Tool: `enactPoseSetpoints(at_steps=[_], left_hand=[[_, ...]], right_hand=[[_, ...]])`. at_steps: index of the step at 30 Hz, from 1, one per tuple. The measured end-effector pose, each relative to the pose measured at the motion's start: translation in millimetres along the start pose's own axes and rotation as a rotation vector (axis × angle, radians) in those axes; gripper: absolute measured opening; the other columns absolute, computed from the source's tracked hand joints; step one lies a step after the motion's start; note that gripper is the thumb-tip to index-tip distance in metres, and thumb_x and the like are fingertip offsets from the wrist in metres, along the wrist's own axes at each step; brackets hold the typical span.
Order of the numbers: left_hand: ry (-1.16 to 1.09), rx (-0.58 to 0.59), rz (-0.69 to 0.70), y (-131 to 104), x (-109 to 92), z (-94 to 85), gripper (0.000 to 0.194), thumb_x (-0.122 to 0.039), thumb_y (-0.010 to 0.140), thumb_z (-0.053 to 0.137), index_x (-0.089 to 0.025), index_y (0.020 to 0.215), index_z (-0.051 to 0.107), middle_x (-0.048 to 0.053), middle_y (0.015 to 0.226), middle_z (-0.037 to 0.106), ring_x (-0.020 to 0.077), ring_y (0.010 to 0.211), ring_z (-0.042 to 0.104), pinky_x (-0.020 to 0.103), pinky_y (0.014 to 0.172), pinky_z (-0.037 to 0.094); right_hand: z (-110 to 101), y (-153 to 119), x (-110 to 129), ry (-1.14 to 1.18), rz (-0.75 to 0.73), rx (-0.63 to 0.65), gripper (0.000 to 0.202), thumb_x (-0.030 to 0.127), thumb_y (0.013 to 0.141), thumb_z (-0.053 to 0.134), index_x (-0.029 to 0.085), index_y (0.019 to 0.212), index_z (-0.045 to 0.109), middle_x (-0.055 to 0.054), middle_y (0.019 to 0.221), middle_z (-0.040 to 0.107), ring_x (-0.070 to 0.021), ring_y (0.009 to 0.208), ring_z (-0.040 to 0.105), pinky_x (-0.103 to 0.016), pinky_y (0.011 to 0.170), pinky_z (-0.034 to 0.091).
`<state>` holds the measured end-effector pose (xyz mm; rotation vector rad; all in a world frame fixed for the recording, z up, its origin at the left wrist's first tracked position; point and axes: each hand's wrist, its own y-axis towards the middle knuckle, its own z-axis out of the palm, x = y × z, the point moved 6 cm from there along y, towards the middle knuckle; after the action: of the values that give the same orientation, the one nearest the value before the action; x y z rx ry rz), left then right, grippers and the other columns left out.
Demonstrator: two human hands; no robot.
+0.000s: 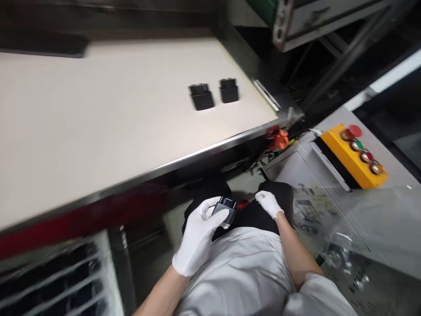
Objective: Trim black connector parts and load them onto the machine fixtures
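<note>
My left hand [204,228], in a white glove, is closed around a small black connector module [226,210]. Thumb and fingers grip its sides, above my lap, with the narrower end pointing away from me. My right hand [268,202], also gloved in white, rests on my right thigh. Its fingers are loosely curled and no object shows in them. Two similar black modules lie side by side on the pale tabletop: the left module [202,97] and the right module [229,91], both near the table's right end and apart from my hands.
A metal edge [184,160] runs along the table [108,109] front. To the right stands a grey cabinet with a yellow button box [357,156]. A divided tray [108,272] is at lower left, and a dark flat object [42,44] lies at the table's back left.
</note>
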<state>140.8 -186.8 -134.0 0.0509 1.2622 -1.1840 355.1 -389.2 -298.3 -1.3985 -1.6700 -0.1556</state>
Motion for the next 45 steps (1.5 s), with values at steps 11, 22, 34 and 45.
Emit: enactPoseSetpoints(at_steps=[11,22,34,45], left_hand=[[-0.232,-1.395,0.243,-184.6,71.2,-365.3,0.028,-0.015,0.078,0.083,-0.011,0.097,0.063,0.0,0.08,0.065,0.0082,0.063,0.061,0.017,0.059,0.053],[-0.384,-1.659,-0.027,-290.9,225.8,-441.4,0.015,-0.009,0.095,0.069,-0.01,0.109,0.065,0.003,0.096,0.067,0.0121,0.075,0.065,0.024,0.066,0.058],[-0.04,-1.673,-0.088,-287.5,237.4,-498.5,0.029,-0.015,0.094,0.072,-0.011,0.123,0.065,0.009,0.114,0.068,0.0214,0.102,0.068,0.041,0.092,0.061],[0.483,-1.565,-0.281,-281.7,213.3,-496.3,0.016,-0.023,0.094,0.071,-0.012,0.106,0.07,0.011,0.12,0.069,0.028,0.125,0.06,0.055,0.115,0.042]], right_hand=[[0.0,31.3,-0.8,-0.153,0.021,0.157,0.043,0.041,0.055,0.061,0.016,0.086,0.075,-0.012,0.088,0.077,-0.0285,0.083,0.071,-0.049,0.099,0.055],[9.6,33.4,19.8,-0.496,0.031,0.225,0.041,0.039,0.058,0.057,0.018,0.089,0.073,-0.014,0.106,0.077,-0.0358,0.122,0.066,-0.044,0.119,0.044],[-22.3,39.9,-19.6,-0.533,-0.012,0.188,0.045,0.042,0.058,0.061,0.016,0.092,0.076,-0.018,0.119,0.077,-0.0409,0.132,0.063,-0.047,0.124,0.039],[-20.8,37.3,-20.5,-0.479,-0.036,0.207,0.055,0.044,0.057,0.06,0.011,0.097,0.076,-0.021,0.113,0.078,-0.0408,0.117,0.069,-0.05,0.117,0.047]])
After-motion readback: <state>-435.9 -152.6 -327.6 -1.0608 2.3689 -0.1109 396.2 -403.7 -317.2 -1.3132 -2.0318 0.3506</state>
